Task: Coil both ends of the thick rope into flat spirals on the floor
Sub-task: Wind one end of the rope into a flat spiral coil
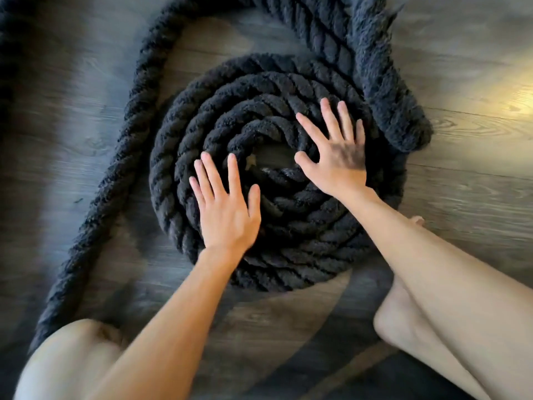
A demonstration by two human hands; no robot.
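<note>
While both your hands lie on it, the thick black rope (288, 243) sits on the dark wood-grain floor (467, 186), wound into a flat spiral of several turns with a small gap at its centre. Your left hand (227, 203) rests palm down on the near-left turns, fingers straight and spread, gripping nothing. Your right hand (334, 157) lies flat across the right-hand turns, fingers fanned wide and thumb reaching toward the central gap; a dark smudge marks its back. From the spiral's far side the rope leads away and folds into a bulky bend (386, 90) at the spiral's far right. Another loose length (121, 157) curves down the floor left of the spiral, apart from it. Your bare knee (66, 350) shows nearest left, your bare foot (398, 316) nearest right.
</note>
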